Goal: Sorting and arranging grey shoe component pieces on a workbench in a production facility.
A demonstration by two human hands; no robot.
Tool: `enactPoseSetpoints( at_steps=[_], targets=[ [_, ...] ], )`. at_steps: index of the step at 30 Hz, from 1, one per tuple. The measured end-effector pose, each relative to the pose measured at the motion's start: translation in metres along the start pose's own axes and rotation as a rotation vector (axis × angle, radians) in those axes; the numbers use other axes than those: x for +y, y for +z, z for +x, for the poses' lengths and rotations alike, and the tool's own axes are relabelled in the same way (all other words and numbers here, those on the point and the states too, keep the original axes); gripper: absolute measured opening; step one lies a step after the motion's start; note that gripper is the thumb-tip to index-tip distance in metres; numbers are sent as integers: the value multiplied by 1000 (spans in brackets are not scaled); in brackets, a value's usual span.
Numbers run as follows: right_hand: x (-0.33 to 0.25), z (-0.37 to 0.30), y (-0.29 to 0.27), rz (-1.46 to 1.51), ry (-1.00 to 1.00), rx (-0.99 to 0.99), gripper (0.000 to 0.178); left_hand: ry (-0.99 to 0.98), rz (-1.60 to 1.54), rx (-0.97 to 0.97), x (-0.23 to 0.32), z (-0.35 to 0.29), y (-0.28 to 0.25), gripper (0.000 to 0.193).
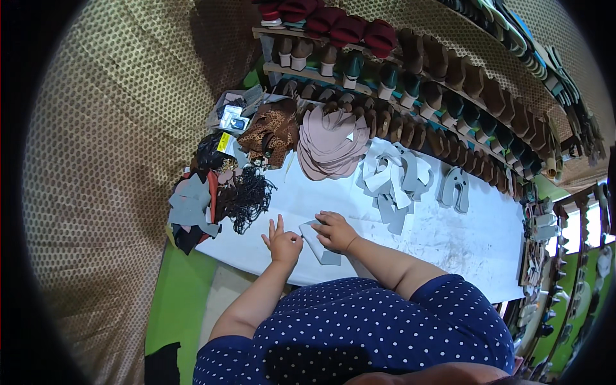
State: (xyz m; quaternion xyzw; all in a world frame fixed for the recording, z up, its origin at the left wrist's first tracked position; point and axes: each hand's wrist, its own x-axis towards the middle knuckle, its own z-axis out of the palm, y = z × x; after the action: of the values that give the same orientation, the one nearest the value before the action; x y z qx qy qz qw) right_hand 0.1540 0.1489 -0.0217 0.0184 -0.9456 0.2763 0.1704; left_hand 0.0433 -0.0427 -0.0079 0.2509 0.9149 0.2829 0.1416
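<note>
On the white-covered table, a flat grey cut piece with a paler folded-looking part lies in front of me. My right hand is on its upper right side, fingers bent over it and holding it against the table. Just left of the piece is my left hand, thumb and forefinger pressed together in a pinch and the other fingers raised. Whatever sits in that pinch, if anything, is too small to make out.
Beyond my hands lie a fanned pile of pink pieces, leopard-print pieces, black stringy strips and grey-white shoe-upper pieces. Grey and red scraps crowd the left edge. Shelves of shoe lasts line the back.
</note>
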Motion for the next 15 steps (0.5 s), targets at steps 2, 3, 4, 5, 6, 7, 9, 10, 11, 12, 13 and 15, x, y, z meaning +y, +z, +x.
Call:
enactPoseSetpoints(
  at_steps=[2, 3, 4, 5, 6, 7, 9, 10, 11, 12, 13, 15],
  targets=[
    [0, 0, 0, 7, 4, -3, 38, 5, -1, 1, -4, -1, 1, 14],
    [0, 0, 0, 13, 10, -4, 39, 15, -18, 3, -6, -1, 0, 14],
    [0, 0, 0, 13, 11, -4, 39, 24, -36, 5, -7, -2, 0, 14],
    [0, 0, 0, 15, 9, -6, 39, 25, -35, 5, -8, -2, 1, 14],
    [0, 0, 0, 18, 8, -8, 39, 30, -36, 4, -8, -3, 0, 14],
    [0, 0, 0, 18, 8, -8, 39, 35, -37, 3, -8, -3, -1, 14],
    [-1, 0, 0, 21, 26, -2, 36, 36, -48, 5, -10, -3, -1, 14],
    [0, 0, 0, 21, 26, -2, 36, 37, -58, 7, -10, -3, -1, 14],
    [0, 0, 0, 17, 16, -26, 41, 37, -59, 8, -11, -2, -1, 14],
    [0, 1, -2, 13, 6, -50, 47, 42, -59, 13, -11, -2, 0, 15],
    [0, 1, -3, 13, 6, -50, 47, 47, -60, 19, -12, -2, 0, 15],
    [1, 1, -5, 140, 71, -30, 58, 47, -46, 11, -14, -2, 1, 12]
  ],
)
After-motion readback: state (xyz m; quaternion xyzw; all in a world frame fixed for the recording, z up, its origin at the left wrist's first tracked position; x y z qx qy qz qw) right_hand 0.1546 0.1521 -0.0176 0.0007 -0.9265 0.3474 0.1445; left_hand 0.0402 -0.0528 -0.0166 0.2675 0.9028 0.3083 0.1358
